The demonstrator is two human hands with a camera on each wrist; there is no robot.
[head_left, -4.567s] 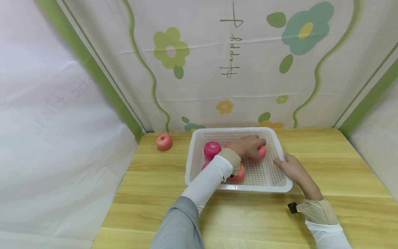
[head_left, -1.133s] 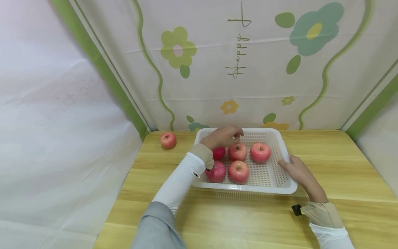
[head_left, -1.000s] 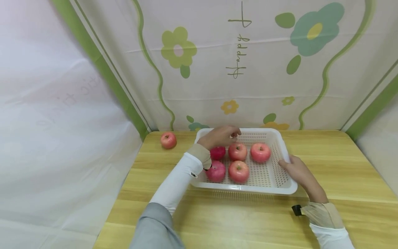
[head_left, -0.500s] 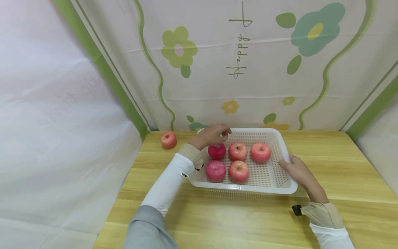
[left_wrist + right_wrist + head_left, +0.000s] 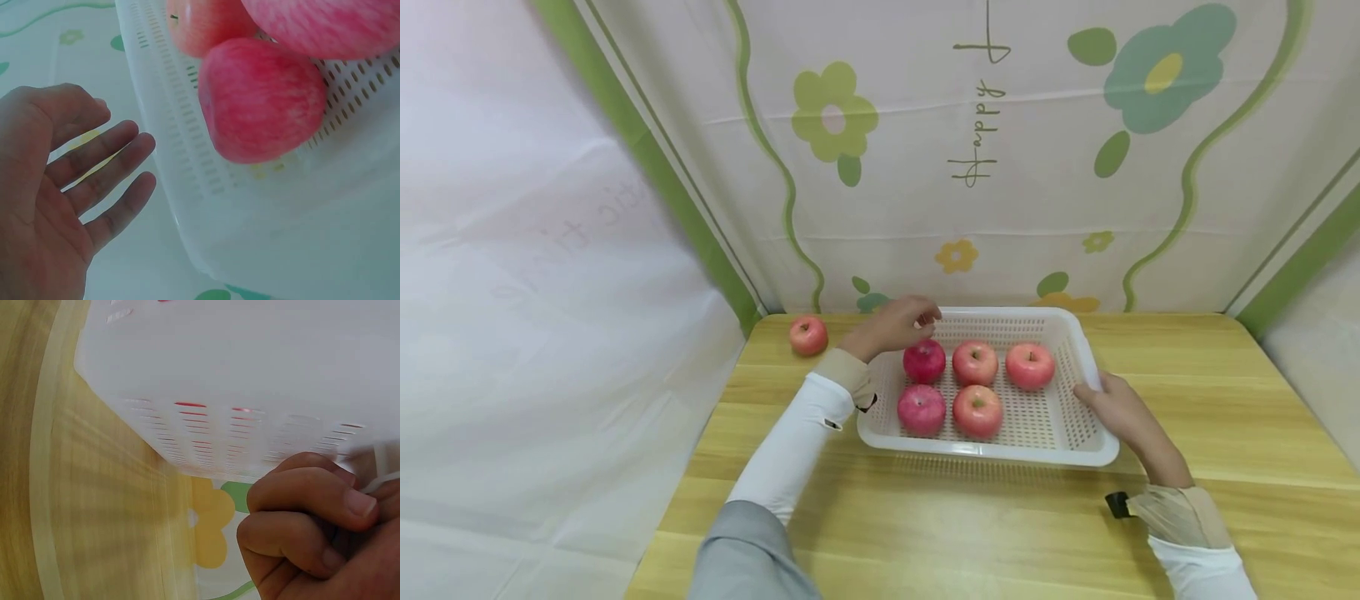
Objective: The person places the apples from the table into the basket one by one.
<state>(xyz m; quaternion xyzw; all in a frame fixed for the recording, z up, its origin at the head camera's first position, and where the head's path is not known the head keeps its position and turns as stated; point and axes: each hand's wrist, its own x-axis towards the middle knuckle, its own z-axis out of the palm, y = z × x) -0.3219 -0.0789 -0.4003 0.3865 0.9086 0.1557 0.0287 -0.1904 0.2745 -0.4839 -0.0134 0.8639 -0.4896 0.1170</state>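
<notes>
A white plastic basket (image 5: 1000,452) with slotted walls holds several apples, among them a dark red apple (image 5: 924,361) at the back left and a pink apple (image 5: 921,409) in front of it. Over the basket's back left corner is my left hand (image 5: 895,323), with nothing in it. Seen from the left wrist, its fingers (image 5: 112,181) are loosely spread just outside the basket wall. My right hand (image 5: 1120,412) grips the basket's right rim, thumb on the inside. The right wrist view shows its fingers (image 5: 300,487) curled up under that rim.
One more apple (image 5: 808,335) lies on the wooden table (image 5: 985,533) at the back left, outside the basket. A printed fabric wall (image 5: 880,183) stands right behind the table, with white fabric (image 5: 535,375) along the left side.
My left hand has let go of the apple at the basket's right and moved left over the apples to the back left corner. My right hand stays on the right rim.
</notes>
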